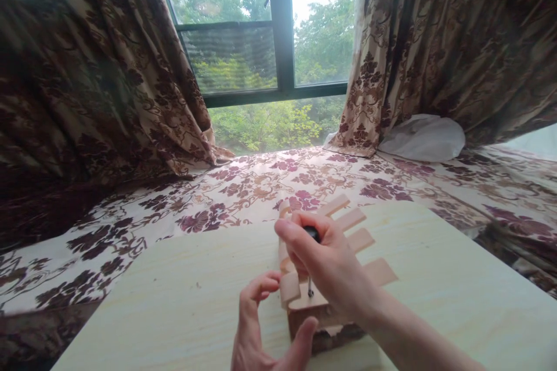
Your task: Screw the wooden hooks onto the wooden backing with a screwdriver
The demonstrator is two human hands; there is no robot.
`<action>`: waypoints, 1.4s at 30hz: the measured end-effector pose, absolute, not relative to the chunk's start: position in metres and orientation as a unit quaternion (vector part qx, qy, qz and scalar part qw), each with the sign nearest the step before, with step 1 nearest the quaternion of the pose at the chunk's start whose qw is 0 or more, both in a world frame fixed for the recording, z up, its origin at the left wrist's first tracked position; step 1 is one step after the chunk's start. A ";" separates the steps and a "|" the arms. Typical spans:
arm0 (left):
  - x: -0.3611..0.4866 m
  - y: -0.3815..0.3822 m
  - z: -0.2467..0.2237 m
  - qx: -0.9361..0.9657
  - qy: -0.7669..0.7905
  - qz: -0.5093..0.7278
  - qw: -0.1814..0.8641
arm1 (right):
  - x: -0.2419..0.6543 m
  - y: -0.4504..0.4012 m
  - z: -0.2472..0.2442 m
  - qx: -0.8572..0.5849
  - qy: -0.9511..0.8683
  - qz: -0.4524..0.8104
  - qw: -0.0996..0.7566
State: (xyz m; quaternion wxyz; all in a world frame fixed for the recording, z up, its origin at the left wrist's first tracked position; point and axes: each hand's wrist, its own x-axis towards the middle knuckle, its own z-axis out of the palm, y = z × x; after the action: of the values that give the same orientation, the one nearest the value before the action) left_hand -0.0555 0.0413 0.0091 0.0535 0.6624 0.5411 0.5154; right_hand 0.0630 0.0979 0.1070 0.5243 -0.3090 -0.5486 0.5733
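A small wooden piece [319, 314] with several flat slats [362, 240] sticking out to its right rests on the pale board. My right hand [322, 246] is wrapped round the black handle of a screwdriver [311, 234], whose metal shaft points down at a dark screw on the wooden piece. At the near left corner of the wood is my left hand [270, 324], thumb and fingers spread apart, with the fingertips beside a rounded wooden end [289, 288]. My right hand hides part of the wooden piece.
The pale wooden board [183, 295] lies on a floral cloth [243, 185]. Behind are a window [285, 29] and patterned curtains [108, 64] on both sides. A white plastic bag [424, 138] sits at the back right.
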 end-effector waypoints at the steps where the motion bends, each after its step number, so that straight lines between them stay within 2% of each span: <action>1: -0.052 0.042 0.007 0.648 0.554 0.515 0.089 | 0.063 0.097 0.107 -0.311 -0.551 0.571 0.523; 5: -0.035 0.045 0.003 0.593 0.571 0.529 0.208 | 0.059 0.096 0.112 -0.315 -0.591 0.550 0.499; 10: -0.036 0.047 0.013 0.595 0.556 0.516 0.267 | 0.056 0.095 0.114 -0.323 -0.608 0.533 0.491; 28: -0.041 0.042 0.013 0.635 0.552 0.465 0.274 | 0.071 0.078 0.099 -0.312 -0.512 0.538 0.593; 42: -0.047 0.040 0.014 0.674 0.526 0.446 0.264 | 0.073 0.077 0.093 -0.283 -0.500 0.559 0.597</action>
State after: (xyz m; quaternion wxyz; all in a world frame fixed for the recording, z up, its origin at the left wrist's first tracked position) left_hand -0.0468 0.0402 0.0145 0.2640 0.6744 0.5255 0.4464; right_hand 0.0728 0.0773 0.0934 0.5975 -0.2825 -0.5004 0.5593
